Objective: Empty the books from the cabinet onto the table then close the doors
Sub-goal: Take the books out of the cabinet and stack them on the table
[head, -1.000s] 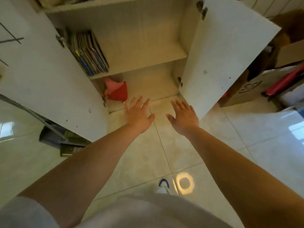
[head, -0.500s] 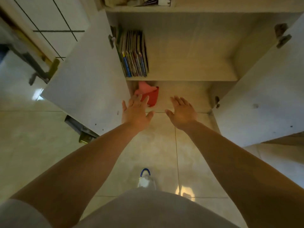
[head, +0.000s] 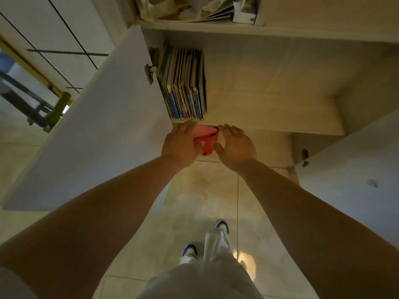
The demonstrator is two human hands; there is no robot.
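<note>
Nothing is gripped: the left hand [head: 180, 145] and the right hand [head: 236, 147] are held out flat with fingers straight and a little spread, just below the front edge of the middle shelf [head: 269, 126] and in front of a red object [head: 206, 140] on the compartment beneath, though contact with it cannot be told. The books [head: 184, 85] are packed upright against the left wall of the open cabinet [head: 248, 25], just inside the left door [head: 103, 137], with the right door [head: 356, 180] also swung open. The thin row is judged heavy as a block, floppy singly and glossy enough to slip, so it is best squeezed between both palms at its outer covers, low near the spines.
</note>
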